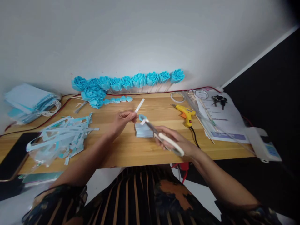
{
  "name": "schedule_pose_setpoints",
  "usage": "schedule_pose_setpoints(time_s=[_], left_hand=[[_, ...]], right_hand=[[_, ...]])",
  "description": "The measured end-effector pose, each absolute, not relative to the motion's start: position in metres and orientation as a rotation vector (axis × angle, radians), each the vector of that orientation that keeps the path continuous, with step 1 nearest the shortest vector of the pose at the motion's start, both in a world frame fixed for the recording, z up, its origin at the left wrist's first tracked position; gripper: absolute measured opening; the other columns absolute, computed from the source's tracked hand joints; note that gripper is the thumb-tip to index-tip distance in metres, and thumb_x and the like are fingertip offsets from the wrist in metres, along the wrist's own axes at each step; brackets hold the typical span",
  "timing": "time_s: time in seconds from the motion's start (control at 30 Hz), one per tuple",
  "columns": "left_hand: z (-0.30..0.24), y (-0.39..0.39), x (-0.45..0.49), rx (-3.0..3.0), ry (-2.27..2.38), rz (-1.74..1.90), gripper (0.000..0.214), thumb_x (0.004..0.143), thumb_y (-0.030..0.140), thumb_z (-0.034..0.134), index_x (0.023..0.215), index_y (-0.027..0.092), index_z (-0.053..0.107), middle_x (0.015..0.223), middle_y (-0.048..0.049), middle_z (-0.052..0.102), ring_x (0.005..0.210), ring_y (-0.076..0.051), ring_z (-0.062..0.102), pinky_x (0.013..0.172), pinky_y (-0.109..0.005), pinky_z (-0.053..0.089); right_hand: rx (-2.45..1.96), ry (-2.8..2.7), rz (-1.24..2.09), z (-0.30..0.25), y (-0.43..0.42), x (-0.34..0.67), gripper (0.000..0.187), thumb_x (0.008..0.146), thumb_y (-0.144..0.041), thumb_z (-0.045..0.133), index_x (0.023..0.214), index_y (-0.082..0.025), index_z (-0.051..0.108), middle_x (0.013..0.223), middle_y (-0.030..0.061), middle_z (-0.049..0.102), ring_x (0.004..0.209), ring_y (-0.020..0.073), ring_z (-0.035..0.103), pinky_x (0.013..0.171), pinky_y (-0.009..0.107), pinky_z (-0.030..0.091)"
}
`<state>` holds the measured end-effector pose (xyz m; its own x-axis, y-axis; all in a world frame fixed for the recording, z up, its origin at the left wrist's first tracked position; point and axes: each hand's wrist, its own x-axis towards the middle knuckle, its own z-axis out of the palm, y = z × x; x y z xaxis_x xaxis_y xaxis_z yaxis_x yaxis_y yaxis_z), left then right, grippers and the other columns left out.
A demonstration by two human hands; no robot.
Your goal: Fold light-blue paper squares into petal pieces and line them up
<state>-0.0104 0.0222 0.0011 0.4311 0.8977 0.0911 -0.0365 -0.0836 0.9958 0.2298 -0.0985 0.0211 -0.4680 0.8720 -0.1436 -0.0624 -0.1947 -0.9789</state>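
Note:
Between the fingertips of my left hand (pixel 126 120) is a narrow white strip (pixel 140 105), slanting up to the right. My right hand (pixel 172 140) grips white-handled scissors (pixel 170 143), smeared a little by motion. Their blades point up and left, and a short whitish scrap (pixel 143 121) shows by the tips. Just beyond lies a small blue petal-like piece (pixel 142 117). Beneath the blades, a stack of light blue sheets (pixel 143 130) rests on the wooden table (pixel 122 153); the scissors and my right hand partly cover its right side.
Blue flowers (pixel 139 80) line the wall, with small blue pieces (pixel 118 100) before them. Blue scraps (pixel 61 137), folded masks (pixel 30 101) and a phone (pixel 16 154) lie left. Rightward are a yellow glue gun (pixel 185 114), tape roll (pixel 177 97), papers (pixel 222 115) and keys (pixel 219 100).

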Motion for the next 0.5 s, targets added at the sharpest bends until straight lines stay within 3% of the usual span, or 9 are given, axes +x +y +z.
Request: schedule_pose_setpoints(time_s=[0.2, 0.3, 0.4, 0.5], left_hand=[[0.004, 0.059, 0.029, 2.023, 0.922, 0.893, 0.017, 0.081, 0.034, 0.068, 0.077, 0.019, 0.075, 0.077, -0.0040, 0.066, 0.075, -0.017, 0.056, 0.072, -0.027, 0.040], [-0.004, 0.074, 0.060, 2.226, 0.914, 0.831, 0.017, 0.084, 0.028, 0.064, 0.086, 0.017, 0.077, 0.090, -0.0089, 0.068, 0.087, -0.022, 0.059, 0.083, -0.031, 0.042], [-0.002, 0.069, 0.078, 2.348, 0.964, 0.845, 0.028, 0.081, 0.026, 0.066, 0.107, 0.018, 0.074, 0.118, -0.0133, 0.065, 0.109, -0.029, 0.056, 0.096, -0.038, 0.039], [0.009, 0.046, 0.081, 2.202, 0.934, 0.884, 0.027, 0.089, 0.034, 0.058, 0.105, 0.019, 0.074, 0.114, -0.0107, 0.067, 0.107, -0.027, 0.057, 0.093, -0.036, 0.041]], right_hand=[[-1.061, -0.939, 1.672, 0.000, -0.106, 0.269, 0.047, 0.088, -0.045, 0.065, 0.126, -0.018, 0.058, 0.091, 0.0076, 0.071, 0.069, 0.0141, 0.061, 0.054, 0.023, 0.047], [-1.063, -0.905, 1.669, -0.003, -0.109, 0.272, 0.049, 0.088, -0.046, 0.066, 0.127, -0.017, 0.059, 0.092, 0.0085, 0.073, 0.069, 0.0142, 0.063, 0.055, 0.023, 0.048], [-1.069, -0.886, 1.659, -0.001, -0.115, 0.275, 0.048, 0.085, -0.045, 0.069, 0.125, -0.018, 0.062, 0.096, 0.0088, 0.073, 0.071, 0.0150, 0.065, 0.056, 0.024, 0.050], [-1.079, -0.872, 1.634, -0.001, -0.119, 0.280, 0.048, 0.083, -0.043, 0.074, 0.123, -0.019, 0.063, 0.094, 0.0073, 0.071, 0.070, 0.0146, 0.064, 0.058, 0.025, 0.050]])
